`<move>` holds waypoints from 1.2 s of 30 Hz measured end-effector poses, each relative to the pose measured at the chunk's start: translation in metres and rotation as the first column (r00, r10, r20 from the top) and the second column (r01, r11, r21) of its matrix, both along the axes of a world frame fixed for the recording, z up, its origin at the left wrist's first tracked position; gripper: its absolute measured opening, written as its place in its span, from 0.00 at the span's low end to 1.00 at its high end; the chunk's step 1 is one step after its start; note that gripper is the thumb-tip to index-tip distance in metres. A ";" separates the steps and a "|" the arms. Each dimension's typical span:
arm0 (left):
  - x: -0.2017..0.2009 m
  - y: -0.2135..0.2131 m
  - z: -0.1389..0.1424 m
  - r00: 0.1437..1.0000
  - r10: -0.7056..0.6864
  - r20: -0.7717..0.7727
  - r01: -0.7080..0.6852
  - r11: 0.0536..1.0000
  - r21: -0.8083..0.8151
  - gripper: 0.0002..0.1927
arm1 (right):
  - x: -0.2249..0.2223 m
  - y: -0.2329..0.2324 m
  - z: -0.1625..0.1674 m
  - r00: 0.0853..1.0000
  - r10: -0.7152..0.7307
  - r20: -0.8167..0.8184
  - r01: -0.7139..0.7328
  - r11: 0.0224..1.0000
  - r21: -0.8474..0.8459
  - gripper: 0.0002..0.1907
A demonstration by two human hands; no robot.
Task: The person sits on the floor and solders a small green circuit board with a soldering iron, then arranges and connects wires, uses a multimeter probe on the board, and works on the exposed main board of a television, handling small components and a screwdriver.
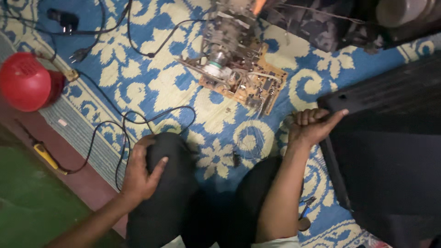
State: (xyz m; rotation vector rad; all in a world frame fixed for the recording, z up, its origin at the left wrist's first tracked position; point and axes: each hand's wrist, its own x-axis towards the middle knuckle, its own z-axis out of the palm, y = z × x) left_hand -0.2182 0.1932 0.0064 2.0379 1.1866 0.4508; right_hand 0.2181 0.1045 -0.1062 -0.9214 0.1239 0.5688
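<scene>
The right hand [312,126] is seen at the near-left corner of a large black television casing [390,138] that fills the right of the scene; its fingers [307,117] are curled together over the casing's edge, the thumb stretched flat along the rim. The left hand [140,172] is laid on the person's own left knee [167,151], fingers spread loosely and clamped on nothing.

By the look of it, the casing is being taken hold of or steadied while the body is braced on the knee. If it is to be shifted, a firmer grip is likely needed, since only one corner is held, and probably a second hand.

Farther off, in the middle of the blue and cream patterned mat [151,78], a brown circuit board [239,80] with a bulky component standing on it is set well apart from the casing. Black cables [128,121] are looped across the mat. At the far left a round red object [25,82] is placed, and nearer, on the floor, a yellow-handled tool [46,156].

No package, label or sign can be made out; a small pale patch near the red object is too small to tell.
</scene>
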 end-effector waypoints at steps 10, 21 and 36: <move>-0.011 -0.002 -0.024 0.986 0.119 0.113 -0.104 0.986 -0.128 0.16 | -0.003 0.002 0.010 0.998 -0.052 -0.039 0.053 0.998 0.026 0.35; 0.055 0.192 -0.028 0.993 0.115 0.034 -0.112 0.990 -0.081 0.12 | 0.000 -0.005 0.005 0.995 -0.068 -0.075 0.074 0.994 0.080 0.35; 0.215 0.276 -0.054 0.851 -0.502 0.156 0.523 0.779 -0.346 0.16 | -0.006 0.000 0.016 0.995 -0.096 -0.024 0.096 0.995 0.022 0.34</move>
